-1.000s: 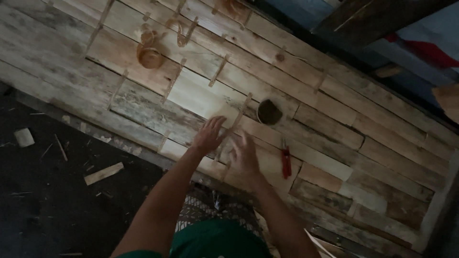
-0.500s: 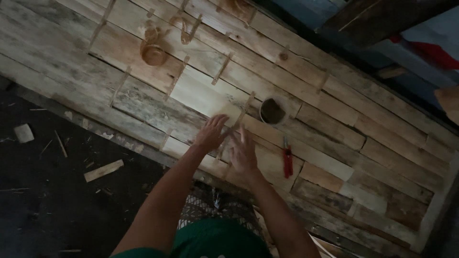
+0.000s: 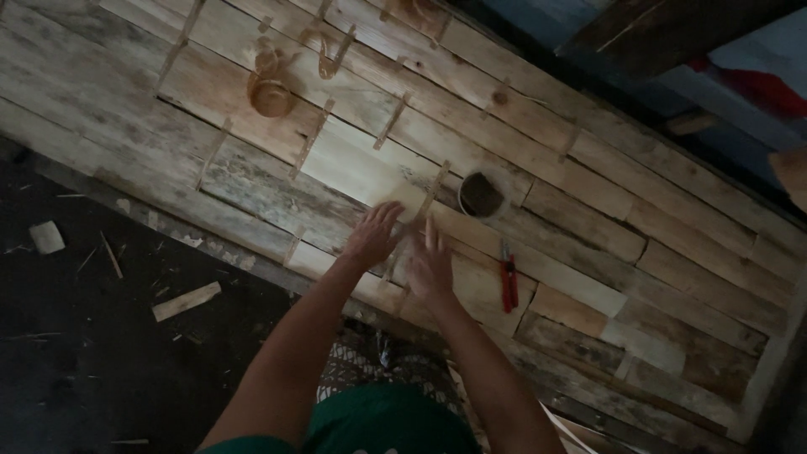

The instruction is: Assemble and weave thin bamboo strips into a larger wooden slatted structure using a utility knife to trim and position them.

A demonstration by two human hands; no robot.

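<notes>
Both my hands rest on a rough panel of wooden planks [image 3: 588, 277] that lies flat in front of me. My left hand [image 3: 372, 236] is spread open with its fingers on a pale plank. My right hand [image 3: 430, 267] lies just beside it, fingers stretched out and slightly blurred. Between the two hands a thin wooden strip [image 3: 429, 202] sticks up from a gap in the planks. Neither hand holds anything.
A small round dark tin [image 3: 482, 193] stands just beyond my right hand. Red-handled pliers [image 3: 508, 282] lie to its right. Several thin wooden wedges stick out of the plank gaps. Wood shavings curl at the far side [image 3: 273, 84]. Wood offcuts [image 3: 187, 300] lie on the dark floor at left.
Both hands have stayed on the same planks with only small shifts of the fingers. The view has moved slightly.
</notes>
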